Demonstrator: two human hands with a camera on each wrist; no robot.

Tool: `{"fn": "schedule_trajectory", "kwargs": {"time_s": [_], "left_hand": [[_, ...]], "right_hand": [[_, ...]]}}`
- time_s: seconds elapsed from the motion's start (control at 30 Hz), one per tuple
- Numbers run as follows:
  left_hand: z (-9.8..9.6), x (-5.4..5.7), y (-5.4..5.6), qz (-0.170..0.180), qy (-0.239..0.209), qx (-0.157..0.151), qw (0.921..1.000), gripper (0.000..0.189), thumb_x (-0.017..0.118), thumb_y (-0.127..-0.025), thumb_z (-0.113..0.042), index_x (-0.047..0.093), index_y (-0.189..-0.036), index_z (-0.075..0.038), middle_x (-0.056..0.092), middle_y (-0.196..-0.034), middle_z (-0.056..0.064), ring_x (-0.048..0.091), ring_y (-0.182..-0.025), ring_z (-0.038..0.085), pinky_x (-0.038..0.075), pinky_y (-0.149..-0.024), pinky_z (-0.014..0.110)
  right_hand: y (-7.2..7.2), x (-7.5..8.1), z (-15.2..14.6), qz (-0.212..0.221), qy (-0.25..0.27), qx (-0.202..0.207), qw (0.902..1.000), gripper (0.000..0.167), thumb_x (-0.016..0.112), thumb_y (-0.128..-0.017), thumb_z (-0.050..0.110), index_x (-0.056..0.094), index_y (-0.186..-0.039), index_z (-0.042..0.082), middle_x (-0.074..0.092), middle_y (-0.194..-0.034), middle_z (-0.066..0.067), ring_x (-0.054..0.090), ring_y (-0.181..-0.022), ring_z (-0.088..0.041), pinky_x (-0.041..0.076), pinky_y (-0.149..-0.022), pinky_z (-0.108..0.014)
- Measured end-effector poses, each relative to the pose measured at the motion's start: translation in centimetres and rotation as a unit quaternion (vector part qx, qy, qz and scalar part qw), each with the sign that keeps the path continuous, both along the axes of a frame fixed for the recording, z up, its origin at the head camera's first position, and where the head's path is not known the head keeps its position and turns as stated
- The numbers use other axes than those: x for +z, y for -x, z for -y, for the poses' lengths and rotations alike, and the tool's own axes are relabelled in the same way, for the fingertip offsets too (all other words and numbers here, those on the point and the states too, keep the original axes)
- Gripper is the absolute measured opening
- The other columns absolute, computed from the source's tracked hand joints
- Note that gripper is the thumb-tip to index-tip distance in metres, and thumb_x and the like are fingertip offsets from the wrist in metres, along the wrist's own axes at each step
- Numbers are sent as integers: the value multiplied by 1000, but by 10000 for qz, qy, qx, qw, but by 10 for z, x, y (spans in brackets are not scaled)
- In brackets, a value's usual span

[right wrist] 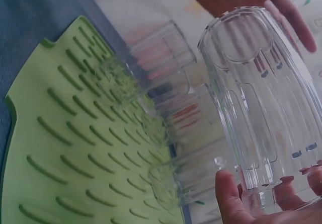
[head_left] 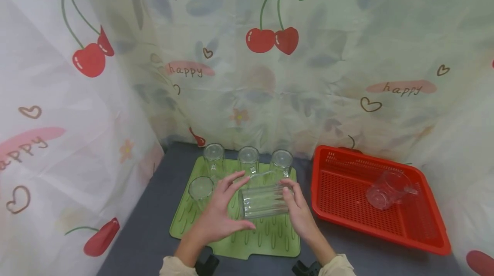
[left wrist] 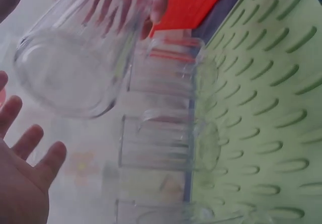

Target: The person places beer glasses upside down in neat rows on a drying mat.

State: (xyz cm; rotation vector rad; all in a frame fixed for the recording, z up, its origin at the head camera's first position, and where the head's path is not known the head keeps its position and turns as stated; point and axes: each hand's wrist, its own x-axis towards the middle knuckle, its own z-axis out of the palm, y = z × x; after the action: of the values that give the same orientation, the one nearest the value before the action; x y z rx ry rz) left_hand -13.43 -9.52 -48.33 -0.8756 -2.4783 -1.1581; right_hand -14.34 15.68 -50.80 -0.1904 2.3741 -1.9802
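Observation:
A clear ribbed glass mug (head_left: 264,202) lies on its side in the air over the green drying mat (head_left: 270,241). My right hand (head_left: 300,211) grips it by the right end, with fingers and thumb curled round the glass (right wrist: 261,98). My left hand (head_left: 220,216) is spread beside the left end, thumb below and fingers above. In the left wrist view, a gap shows between those left fingers (left wrist: 53,158) and the mug's round end (left wrist: 65,73).
Several glass mugs stand on the mat, three along its back edge, including the middle one (head_left: 248,158), and another glass (head_left: 200,188) at left. A red basket (head_left: 370,229) at right holds one more glass mug (head_left: 386,190). Printed curtains (head_left: 216,96) hang behind the dark tabletop (head_left: 150,207).

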Motion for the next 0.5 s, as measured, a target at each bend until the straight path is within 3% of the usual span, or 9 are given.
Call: {"fn": "schedule_trajectory", "kwargs": {"time_s": [0.17,0.3,0.37,0.5], "left_hand": [[-8,-3,-2,258,9,-22,9997,125,97,-58,-48,33,-161,-21,18,-169,4,30,-151,30,48,-111,54],[-12,-5,-4,435,41,-154,9989,128,99,-57,-45,30,-162,-23,12,-170,4,29,-152,33,46,-113,54],[-13,-6,-4,462,26,-206,9987,127,99,-57,-45,29,-162,-25,11,-170,4,28,-153,33,47,-111,55],[-16,-8,-6,506,-138,-250,9983,125,98,-58,-45,30,-161,-25,11,-170,6,27,-154,36,48,-108,59]], "right_hand": [[-1,0,4,-24,154,90,9998,37,34,-113,35,42,-144,17,46,-150,-13,56,-125,-37,56,-90,-35],[-2,1,7,-14,38,-31,10000,36,35,-112,37,45,-143,20,48,-149,-8,52,-129,-22,50,-96,-35],[-3,1,8,69,113,-1,9999,37,34,-112,39,45,-142,20,51,-144,-9,58,-109,-15,51,-86,-30],[-3,0,11,421,989,442,9932,44,32,-112,41,39,-144,11,52,-136,-17,63,-95,-14,56,-76,-27]]}}
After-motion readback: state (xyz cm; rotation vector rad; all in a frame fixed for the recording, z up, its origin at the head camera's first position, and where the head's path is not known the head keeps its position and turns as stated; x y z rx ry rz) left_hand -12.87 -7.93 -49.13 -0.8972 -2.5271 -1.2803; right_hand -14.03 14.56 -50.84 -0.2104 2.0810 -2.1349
